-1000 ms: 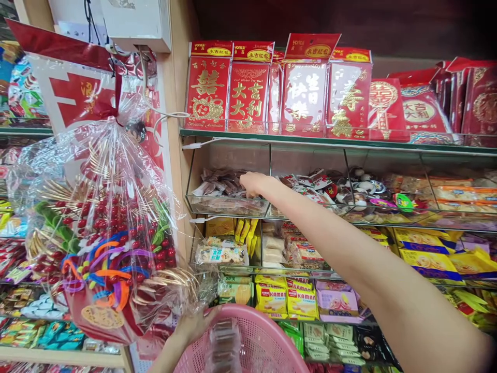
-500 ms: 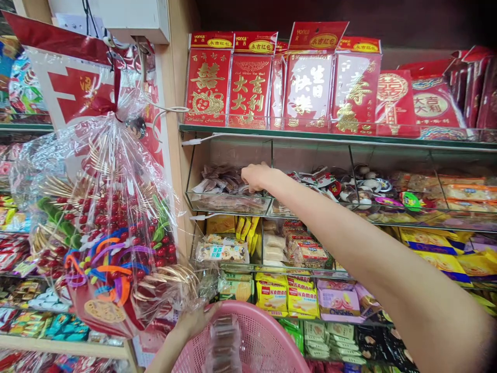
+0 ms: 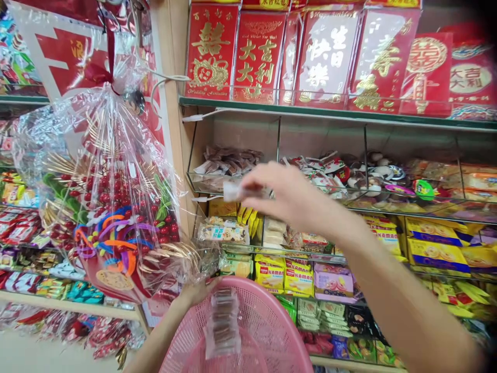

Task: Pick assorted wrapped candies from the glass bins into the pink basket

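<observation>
My right hand (image 3: 285, 194) is in front of the shelf, slightly blurred, its fingers closed on a small clear-wrapped packet (image 3: 232, 191). Behind it, a clear-fronted bin holds a heap of similar small brown wrapped packets (image 3: 233, 161). Down at the lower middle, my left hand (image 3: 199, 291) grips the rim of a pink plastic basket (image 3: 267, 295); its fingertips are partly hidden by the rim. A strip of clear-wrapped brown snack packets (image 3: 224, 326) lies inside the basket, against its far wall.
At left hangs a cellophane-wrapped decoration (image 3: 116, 207), close to my left hand. Red envelopes (image 3: 212, 52) stand on the glass shelf above. Below the bins are yellow biscuit packs (image 3: 269, 274) and other wrapped snacks. A wooden post (image 3: 173, 129) divides the shelving.
My right hand has come out of the bin toward me and downward, now with a packet in its fingers. My left hand stays on the basket rim. The view has tilted down.
</observation>
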Tool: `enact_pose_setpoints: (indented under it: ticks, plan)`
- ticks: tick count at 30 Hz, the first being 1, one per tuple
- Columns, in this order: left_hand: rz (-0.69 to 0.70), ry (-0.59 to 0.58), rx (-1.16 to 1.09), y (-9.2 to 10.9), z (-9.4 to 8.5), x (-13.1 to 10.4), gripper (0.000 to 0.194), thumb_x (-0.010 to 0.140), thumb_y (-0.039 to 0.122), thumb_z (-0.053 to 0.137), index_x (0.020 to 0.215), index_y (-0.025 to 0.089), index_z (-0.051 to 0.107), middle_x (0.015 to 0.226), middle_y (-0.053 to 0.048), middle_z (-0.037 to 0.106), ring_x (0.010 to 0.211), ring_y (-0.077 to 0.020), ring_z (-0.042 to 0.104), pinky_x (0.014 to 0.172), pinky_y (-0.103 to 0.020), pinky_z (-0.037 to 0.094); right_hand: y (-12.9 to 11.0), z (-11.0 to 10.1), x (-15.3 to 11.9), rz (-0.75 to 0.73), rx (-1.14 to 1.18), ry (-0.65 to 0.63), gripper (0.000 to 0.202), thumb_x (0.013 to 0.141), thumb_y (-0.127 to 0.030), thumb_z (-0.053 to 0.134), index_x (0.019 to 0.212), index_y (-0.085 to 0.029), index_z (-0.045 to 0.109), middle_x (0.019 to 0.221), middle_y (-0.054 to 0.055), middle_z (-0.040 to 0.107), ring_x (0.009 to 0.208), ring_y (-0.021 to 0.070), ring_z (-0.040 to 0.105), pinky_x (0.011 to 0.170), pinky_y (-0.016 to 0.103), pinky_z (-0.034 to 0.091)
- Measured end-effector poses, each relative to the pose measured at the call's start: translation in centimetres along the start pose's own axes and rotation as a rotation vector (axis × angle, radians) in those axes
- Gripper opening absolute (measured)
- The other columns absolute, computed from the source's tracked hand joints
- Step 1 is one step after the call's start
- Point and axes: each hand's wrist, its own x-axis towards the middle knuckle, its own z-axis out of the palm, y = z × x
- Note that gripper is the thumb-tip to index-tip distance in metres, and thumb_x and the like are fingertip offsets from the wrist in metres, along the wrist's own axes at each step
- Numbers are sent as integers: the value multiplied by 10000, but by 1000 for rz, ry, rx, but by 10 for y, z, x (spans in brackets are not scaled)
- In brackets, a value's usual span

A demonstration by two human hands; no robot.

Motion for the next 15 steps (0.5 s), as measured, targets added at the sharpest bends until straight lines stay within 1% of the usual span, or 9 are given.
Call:
enact_pose_setpoints:
  ticks: [2,4,7,9,10,12,15]
  plan:
    - [26,-7,23,2,-1,0,493,800,584,367,1111,262,575,1041,-39,650,1091,-234,507,981,-354,321,-4,37,-29,-20,91,-104,158,845,-303,517,921,-183,586,873,14,587,842,142,485,742,273,348]
    - [48,-24,36,5,-3,0,490,815,555,355,1131,244,563,1068,-49,641,1110,-237,497,983,-353,318,-2,83,-55,-5,141,-241,148,838,-296,535,917,-181,584,892,22,598,862,146,496,748,268,360]
    - [-2,-72,55,10,-6,-1,527,801,600,333,1048,224,608,1040,-72,652,1092,-258,518,935,-348,358,3,150,-88,53,129,-412,131,813,-258,566,903,-166,592,902,51,615,872,173,521,749,285,380]
    - [-57,-121,71,13,-7,-1,606,777,661,302,972,193,634,978,-100,667,1028,-281,559,881,-356,394,4,184,-107,67,114,-484,130,802,-245,575,904,-166,597,899,61,623,877,190,535,751,300,393]
    - [-76,-137,78,14,-7,-2,641,768,685,285,941,180,640,949,-111,671,996,-289,576,859,-360,406,3,197,-114,60,117,-511,135,796,-247,581,904,-167,599,900,62,625,880,194,541,758,305,399]
    - [-90,-149,84,14,-7,-2,684,758,709,261,917,163,640,921,-125,673,959,-297,593,833,-366,418,-3,216,-125,29,131,-548,145,786,-261,593,896,-168,601,910,59,622,892,196,547,778,313,409]
    - [-86,-151,79,13,-7,-2,691,755,715,259,961,166,623,950,-123,669,983,-297,584,845,-370,413,-18,232,-130,-17,141,-568,136,791,-275,582,871,-167,606,935,54,604,909,192,546,790,307,424]
